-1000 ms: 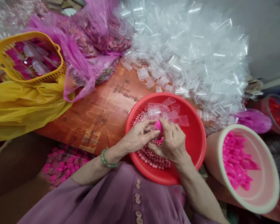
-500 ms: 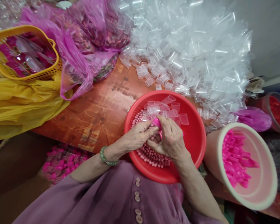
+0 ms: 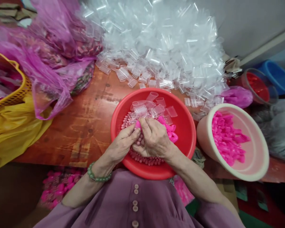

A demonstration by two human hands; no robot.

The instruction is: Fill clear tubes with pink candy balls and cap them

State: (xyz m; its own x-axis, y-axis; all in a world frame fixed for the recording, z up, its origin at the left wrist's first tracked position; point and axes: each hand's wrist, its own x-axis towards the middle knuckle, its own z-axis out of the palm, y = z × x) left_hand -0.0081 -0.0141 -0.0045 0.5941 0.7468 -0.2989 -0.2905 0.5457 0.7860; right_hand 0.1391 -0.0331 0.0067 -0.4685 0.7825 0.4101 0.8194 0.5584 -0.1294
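Over a red basin (image 3: 185, 136), my left hand (image 3: 122, 142) and my right hand (image 3: 155, 136) meet, both closed on a small bright pink plastic piece (image 3: 138, 124). Only its top shows between the fingertips; the rest is covered. Dusky pink beads (image 3: 144, 160) lie in rows in the basin under my hands, some hidden by them. Clear plastic sleeves (image 3: 172, 111) rest at the basin's far side. Next to my right hand several glossy pink plastic pieces (image 3: 173, 136) sit in the basin.
A large heap of clear sleeves (image 3: 156, 41) covers the table's back. Right of the basin stands a cream bucket (image 3: 256, 152) with pink pieces (image 3: 229, 139). Purple bags (image 3: 52, 85), a yellow basket (image 3: 26, 90) and a yellow bag (image 3: 16, 133) lie left on the wooden table (image 3: 85, 123).
The view has swung to the right, so the surroundings sit further left. My hands stay together on the pink piece; more pink pieces now show beside my right hand.
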